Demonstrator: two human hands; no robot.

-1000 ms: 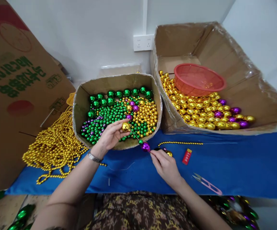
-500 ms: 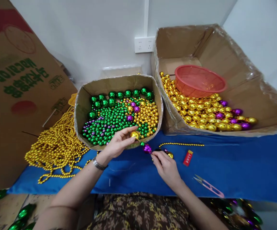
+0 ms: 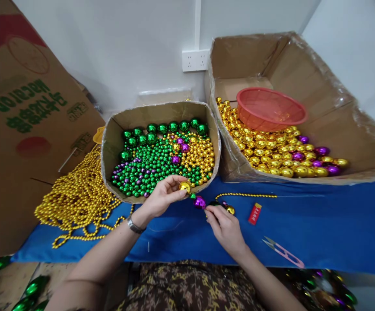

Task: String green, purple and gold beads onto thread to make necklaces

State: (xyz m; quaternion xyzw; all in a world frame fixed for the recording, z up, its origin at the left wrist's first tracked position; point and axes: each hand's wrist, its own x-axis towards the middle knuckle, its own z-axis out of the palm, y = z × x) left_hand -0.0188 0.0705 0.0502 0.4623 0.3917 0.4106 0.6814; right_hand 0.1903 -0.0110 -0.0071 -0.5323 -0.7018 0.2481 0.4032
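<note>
My left hand pinches a large gold bead between thumb and fingers at the front rim of the bead box. Beside it on the same strand sit a small green bead and a large purple bead. My right hand is closed at the right side of the purple bead, its fingertips gripping the strand there. Partly behind that hand lie more beads, a gold bead among them. A string of small gold beads runs to the right and ends in a thin bare thread.
The carton in front holds green, gold and purple beads. A larger carton holds gold and purple beads under a red basket. Gold bead strands pile at left. A red packet and pink thread snips lie on the blue cloth.
My left hand has moved slightly right and down, bringing the gold bead closer to the green and purple beads. My right hand has stayed almost in place.
</note>
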